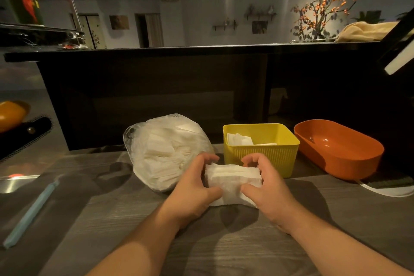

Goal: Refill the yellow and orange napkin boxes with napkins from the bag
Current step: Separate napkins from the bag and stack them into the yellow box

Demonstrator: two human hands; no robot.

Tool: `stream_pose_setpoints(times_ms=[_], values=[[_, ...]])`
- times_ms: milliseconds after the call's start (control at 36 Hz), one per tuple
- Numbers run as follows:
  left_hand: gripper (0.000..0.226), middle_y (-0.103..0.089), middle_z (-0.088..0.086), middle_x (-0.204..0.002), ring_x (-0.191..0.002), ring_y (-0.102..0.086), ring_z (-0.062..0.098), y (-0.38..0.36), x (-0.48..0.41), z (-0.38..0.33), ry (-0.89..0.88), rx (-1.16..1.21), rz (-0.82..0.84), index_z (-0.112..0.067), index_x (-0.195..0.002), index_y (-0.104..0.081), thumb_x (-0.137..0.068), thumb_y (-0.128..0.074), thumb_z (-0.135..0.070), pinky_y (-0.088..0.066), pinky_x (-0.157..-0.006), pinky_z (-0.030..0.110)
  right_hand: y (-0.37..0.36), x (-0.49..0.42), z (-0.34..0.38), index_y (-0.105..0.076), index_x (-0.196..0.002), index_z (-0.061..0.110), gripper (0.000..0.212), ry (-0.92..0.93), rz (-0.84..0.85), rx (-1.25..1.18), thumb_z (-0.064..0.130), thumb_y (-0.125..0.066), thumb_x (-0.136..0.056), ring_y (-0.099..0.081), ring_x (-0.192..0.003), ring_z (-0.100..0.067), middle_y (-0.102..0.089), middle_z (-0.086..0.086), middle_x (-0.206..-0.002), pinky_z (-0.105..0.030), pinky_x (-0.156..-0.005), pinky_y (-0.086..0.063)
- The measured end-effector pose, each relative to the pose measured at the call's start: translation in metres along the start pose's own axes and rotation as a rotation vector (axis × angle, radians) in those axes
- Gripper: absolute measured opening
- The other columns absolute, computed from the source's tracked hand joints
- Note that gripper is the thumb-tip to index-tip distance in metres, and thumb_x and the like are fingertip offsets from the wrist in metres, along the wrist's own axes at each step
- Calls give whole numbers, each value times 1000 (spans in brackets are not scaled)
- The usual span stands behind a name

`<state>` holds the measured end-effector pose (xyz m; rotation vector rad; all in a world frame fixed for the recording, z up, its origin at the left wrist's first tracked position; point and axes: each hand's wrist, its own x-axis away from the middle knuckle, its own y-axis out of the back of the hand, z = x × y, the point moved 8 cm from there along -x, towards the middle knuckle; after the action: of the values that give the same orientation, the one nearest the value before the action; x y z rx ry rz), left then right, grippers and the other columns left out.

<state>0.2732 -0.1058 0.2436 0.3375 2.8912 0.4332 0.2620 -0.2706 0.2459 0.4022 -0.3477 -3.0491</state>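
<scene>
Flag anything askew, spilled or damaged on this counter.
Nothing stands out. The bag, yellow box and orange box look intact, with nothing spilled. The left hand and right hand grip a tidy napkin stack. The few napkins in the yellow box lie loosely, nothing more.

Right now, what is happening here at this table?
A person grips a stack of white napkins with the left hand and right hand, in front of the yellow box. That box holds a few napkins; the orange box looks empty. The bag lies to the left.
</scene>
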Motion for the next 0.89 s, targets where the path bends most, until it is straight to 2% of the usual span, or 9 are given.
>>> stream_pose_setpoints(times_ms=[139,306,445,556,639,722,806,889], values=[[60,-57,2,-118,-106,-63,19,-9,1,-3,-1,136,-18,-30,-120,-52,-79,-72,8,-59,-78,27,-3,-2,-1,-50,-115,30,55,1,18,-43,-8,-71,-81,-59,-102,-17,-55,-2,-114,-19,-66,-54],[69,-52,2,-125,-113,-59,21,-22,1,-5,53,264,41,-32,-127,-43,-80,-72,9,-61,-89,37,-4,-2,-2,-49,-115,30,58,-2,34,-45,-12,-66,-80,-57,-104,-19,-53,-3,-115,-19,-65,-54],[64,-52,5,-124,-112,-60,23,-19,1,-5,59,246,50,-30,-123,-45,-79,-75,6,-61,-87,40,-5,-2,-1,-48,-116,30,58,-21,43,-28,-13,-66,-80,-56,-105,-18,-52,0,-116,-19,-65,-54],[62,-54,9,-121,-111,-61,28,-16,0,-7,35,252,7,-27,-118,-48,-67,-75,-3,-61,-86,48,-3,-1,3,-50,-114,29,56,3,17,-18,-13,-66,-80,-57,-102,-17,-53,-1,-114,-16,-62,-53],[62,-52,6,-122,-112,-59,24,-18,0,-9,24,240,16,-29,-119,-46,-75,-75,2,-62,-85,40,-2,0,4,-51,-114,27,55,3,5,-44,-13,-66,-80,-58,-98,-20,-54,-5,-114,-15,-55,-50],[65,-53,4,-124,-112,-59,22,-18,0,-5,35,214,9,-31,-123,-45,-77,-74,5,-61,-82,33,-1,0,3,-53,-112,26,52,2,-3,-47,-13,-67,-80,-58,-99,-18,-55,-4,-112,-16,-58,-52],[64,-56,6,-121,-109,-61,23,-15,0,-3,49,187,-24,-32,-121,-48,-70,-76,-5,-61,-81,32,-1,0,-1,-55,-110,26,49,-10,-10,-30,-11,-68,-80,-61,-94,-17,-59,-3,-108,-18,-59,-52],[60,-57,4,-119,-107,-61,20,-15,0,-2,46,148,-32,-32,-119,-49,-76,-76,-1,-61,-82,32,-2,-1,-3,-55,-110,28,48,-21,-2,-11,-9,-68,-81,-62,-92,-18,-60,-3,-107,-18,-58,-51]])
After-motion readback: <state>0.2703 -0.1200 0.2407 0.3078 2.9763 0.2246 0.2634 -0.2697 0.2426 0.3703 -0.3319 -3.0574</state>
